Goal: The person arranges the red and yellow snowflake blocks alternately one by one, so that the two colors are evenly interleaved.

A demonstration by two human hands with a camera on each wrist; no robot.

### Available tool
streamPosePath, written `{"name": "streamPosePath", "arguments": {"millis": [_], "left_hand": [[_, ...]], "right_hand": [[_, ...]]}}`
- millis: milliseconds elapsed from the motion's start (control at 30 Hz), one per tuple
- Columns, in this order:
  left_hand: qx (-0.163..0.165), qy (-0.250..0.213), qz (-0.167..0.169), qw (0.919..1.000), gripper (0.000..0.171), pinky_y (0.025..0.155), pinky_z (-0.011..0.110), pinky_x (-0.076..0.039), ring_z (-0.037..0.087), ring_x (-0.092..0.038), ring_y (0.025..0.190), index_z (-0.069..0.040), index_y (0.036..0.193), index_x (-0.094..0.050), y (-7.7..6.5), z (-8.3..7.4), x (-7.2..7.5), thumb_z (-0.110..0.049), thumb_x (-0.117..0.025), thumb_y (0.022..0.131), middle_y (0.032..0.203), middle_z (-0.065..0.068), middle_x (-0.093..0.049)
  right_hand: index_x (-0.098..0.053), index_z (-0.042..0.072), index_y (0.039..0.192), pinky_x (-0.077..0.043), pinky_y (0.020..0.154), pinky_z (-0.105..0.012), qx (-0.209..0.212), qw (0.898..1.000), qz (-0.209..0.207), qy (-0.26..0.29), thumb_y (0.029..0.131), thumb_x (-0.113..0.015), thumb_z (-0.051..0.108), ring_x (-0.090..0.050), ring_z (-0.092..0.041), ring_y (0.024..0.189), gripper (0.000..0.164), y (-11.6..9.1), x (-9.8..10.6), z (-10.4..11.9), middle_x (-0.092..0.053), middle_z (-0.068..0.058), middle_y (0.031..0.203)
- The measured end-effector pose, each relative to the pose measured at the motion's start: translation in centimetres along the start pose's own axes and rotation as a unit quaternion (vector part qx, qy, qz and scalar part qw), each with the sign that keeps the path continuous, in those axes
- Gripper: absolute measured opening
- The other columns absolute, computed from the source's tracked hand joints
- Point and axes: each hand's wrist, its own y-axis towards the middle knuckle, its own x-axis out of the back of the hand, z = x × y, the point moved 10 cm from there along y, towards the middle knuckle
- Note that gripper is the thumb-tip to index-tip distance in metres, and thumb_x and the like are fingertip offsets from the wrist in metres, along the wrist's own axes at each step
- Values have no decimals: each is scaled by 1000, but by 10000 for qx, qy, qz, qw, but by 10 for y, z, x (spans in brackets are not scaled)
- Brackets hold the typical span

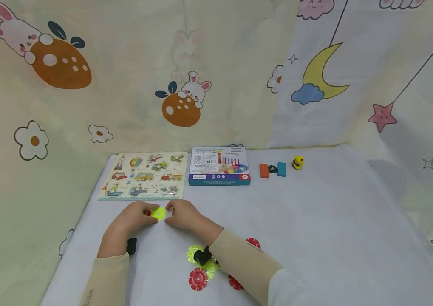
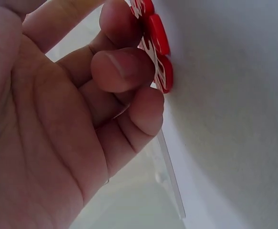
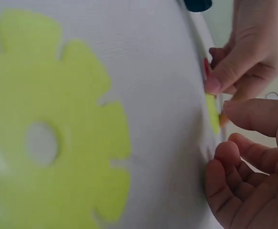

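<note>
Just in front of the puzzle board, my left hand [image 1: 132,217] pinches notched, flower-shaped plastic discs: a yellow disc [image 1: 158,213] and a red disc [image 1: 147,213] beside it. The left wrist view shows the red disc [image 2: 159,52] at the fingertips, low over the white tabletop. My right hand [image 1: 186,216] is at the yellow disc's right side, thumb and index finger apart with a gap between them. In the right wrist view that hand [image 3: 253,167] has loosely bent fingers and holds nothing. A loose yellow disc [image 3: 81,124] lies large in the foreground there.
Under the right forearm lie yellow discs [image 1: 192,251] and red discs [image 1: 198,279], partly covered by the arm and wrist camera. Behind the hands are the picture puzzle board [image 1: 145,176], a toy box [image 1: 219,165], an orange block [image 1: 264,171], a blue block [image 1: 281,169] and a yellow duck [image 1: 298,162].
</note>
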Motion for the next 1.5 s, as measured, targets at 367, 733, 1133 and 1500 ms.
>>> {"name": "streamPosePath", "arguments": {"millis": [367, 733, 1133, 1500], "left_hand": [[185, -195, -79, 9996, 55, 87, 45, -39, 26, -47, 98, -14, 125, -63, 1, 12, 0, -30, -79, 75, 124, 14, -57], [137, -334, -46, 9993, 54, 73, 36, -37, 23, -45, 89, -15, 125, -63, 2, 11, -3, -29, -79, 75, 102, 6, -60], [155, -455, -137, 9987, 55, 81, 41, -39, 25, -46, 95, -14, 125, -63, 1, 11, -2, -31, -79, 75, 120, 11, -58], [205, -490, -141, 9985, 56, 79, 39, -39, 25, -46, 94, -15, 125, -63, 2, 14, -3, -32, -80, 74, 120, 10, -59]], "right_hand": [[-63, 20, 113, -47, 59, -24, 471, 9948, 57, 905, 84, -72, 30, -52, -12, 72, 32, -86, 57, -13, -54, 6, 85], [-63, 22, 112, -50, 64, -26, -166, 9893, -742, 1245, 83, -72, 33, -53, -17, 81, 32, -181, 96, -104, -56, 5, 89], [-63, 17, 106, -47, 63, -27, -1306, 9872, -894, 203, 64, -86, 35, -48, -14, 78, 51, -199, 72, -171, -52, 4, 84], [-56, 14, 95, -49, 61, -30, -1576, 9819, -1047, 86, 61, -88, 30, -49, -15, 74, 50, -197, 77, -169, -52, 2, 79]]}}
